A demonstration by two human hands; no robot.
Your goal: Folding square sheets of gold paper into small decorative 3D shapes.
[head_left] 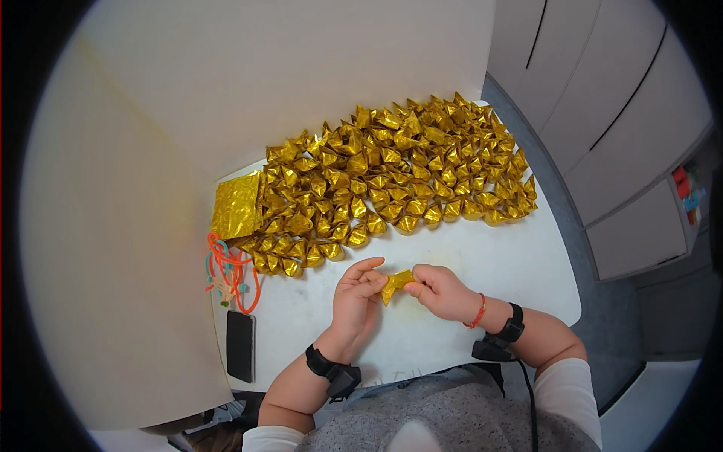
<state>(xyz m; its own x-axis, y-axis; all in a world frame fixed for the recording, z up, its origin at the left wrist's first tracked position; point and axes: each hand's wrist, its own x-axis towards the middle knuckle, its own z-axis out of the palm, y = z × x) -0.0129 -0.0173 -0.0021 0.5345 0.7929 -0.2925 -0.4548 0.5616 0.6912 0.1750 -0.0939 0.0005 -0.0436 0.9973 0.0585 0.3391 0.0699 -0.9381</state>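
A small piece of gold foil paper (pixel 397 283), partly folded, is held between both hands over the near part of the white table. My left hand (pixel 357 294) pinches its left end between thumb and fingers, with the index finger raised. On its right end my right hand (pixel 443 291) grips with thumb and curled fingers. Beyond the hands, many folded gold paper ingots (pixel 407 162) stand packed in rows across the back of the table. A stack of flat gold foil sheets (pixel 236 205) lies at their left end.
Orange and teal cords (pixel 233 275) lie in a tangle at the table's left edge. Below them rests a black phone (pixel 241 346). A pale wall (pixel 301 68) rises behind the table, and grey cabinets (pixel 602 98) stand to the right. A black cable (pixel 529 392) hangs from my right wrist strap.
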